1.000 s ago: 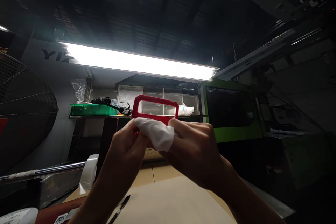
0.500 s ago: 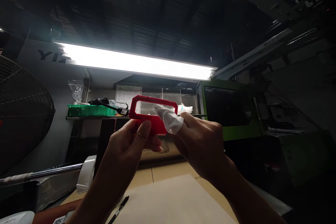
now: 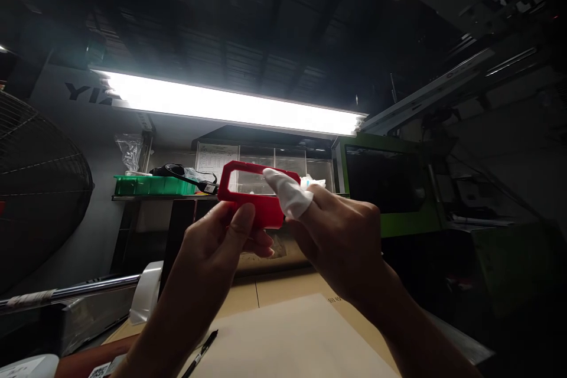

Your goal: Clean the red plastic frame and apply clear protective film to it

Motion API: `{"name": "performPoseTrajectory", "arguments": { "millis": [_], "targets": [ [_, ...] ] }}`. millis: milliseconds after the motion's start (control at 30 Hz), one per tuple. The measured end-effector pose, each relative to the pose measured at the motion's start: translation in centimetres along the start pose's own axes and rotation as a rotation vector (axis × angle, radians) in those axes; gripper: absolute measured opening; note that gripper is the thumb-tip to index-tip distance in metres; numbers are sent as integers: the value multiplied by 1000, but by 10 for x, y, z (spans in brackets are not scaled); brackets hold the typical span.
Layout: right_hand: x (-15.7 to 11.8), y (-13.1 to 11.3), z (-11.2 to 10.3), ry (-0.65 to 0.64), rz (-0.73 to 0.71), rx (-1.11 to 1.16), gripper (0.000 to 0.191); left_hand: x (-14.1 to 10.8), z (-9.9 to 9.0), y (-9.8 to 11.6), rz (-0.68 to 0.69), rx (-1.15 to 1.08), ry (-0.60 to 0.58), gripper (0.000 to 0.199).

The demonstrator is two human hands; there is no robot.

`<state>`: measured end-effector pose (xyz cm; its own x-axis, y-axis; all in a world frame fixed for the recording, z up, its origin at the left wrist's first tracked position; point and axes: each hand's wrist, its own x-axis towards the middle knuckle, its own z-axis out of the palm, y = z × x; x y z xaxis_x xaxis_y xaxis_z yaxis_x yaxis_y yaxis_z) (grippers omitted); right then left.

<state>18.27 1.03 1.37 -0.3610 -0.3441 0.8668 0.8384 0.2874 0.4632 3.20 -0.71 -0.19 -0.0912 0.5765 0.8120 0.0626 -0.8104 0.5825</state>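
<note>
The left hand point(image 3: 221, 242) is closed on the lower edge of a red plastic frame point(image 3: 254, 189), with the thumb pressed against the solid lower section and the fingers curled behind it. The frame is held raised in front of the camera, well above the counter point(image 3: 283, 331), long side roughly level, with its rectangular window open to the background. The right hand point(image 3: 341, 242) has a white cloth point(image 3: 290, 194) wrapped over one extended finger; the remaining fingers are folded toward the palm, gripping the cloth. The cloth-covered fingertip rests against the upper right part of the frame, at the corner of the window. The two hands are just beside each other, with the frame between them. Below, a pale sheet covers the counter, and a black pen point(image 3: 201, 354) lies on it near the left forearm. A white roll point(image 3: 144, 292) and a metal bar point(image 3: 66, 295) sit at the left edge of the counter. Behind the frame, a shelf carries a green tray point(image 3: 150, 186) with a clear bag point(image 3: 128, 150) above it. A long lamp point(image 3: 230, 106) glows overhead, a fan guard point(image 3: 39, 201) stands at far left, and a green machine point(image 3: 385, 189) stands to the right
</note>
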Motion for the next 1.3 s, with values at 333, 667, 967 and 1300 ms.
{"name": "performPoseTrajectory", "arguments": {
  "millis": [333,667,967,1300],
  "targets": [
    [11,-6,7,-41,-45,-96,18,0,-3,-2,-2,8,-22,24],
    [4,-1,1,9,17,-40,25,-1,-1,1,7,23,9,18],
    [12,-10,5,-55,-80,-34,19,0,0,-3,1,6,-20,26],
    [-4,12,3,34,81,-44,27,-1,-5,-1,-39,-15,26,19]
  ]
}}
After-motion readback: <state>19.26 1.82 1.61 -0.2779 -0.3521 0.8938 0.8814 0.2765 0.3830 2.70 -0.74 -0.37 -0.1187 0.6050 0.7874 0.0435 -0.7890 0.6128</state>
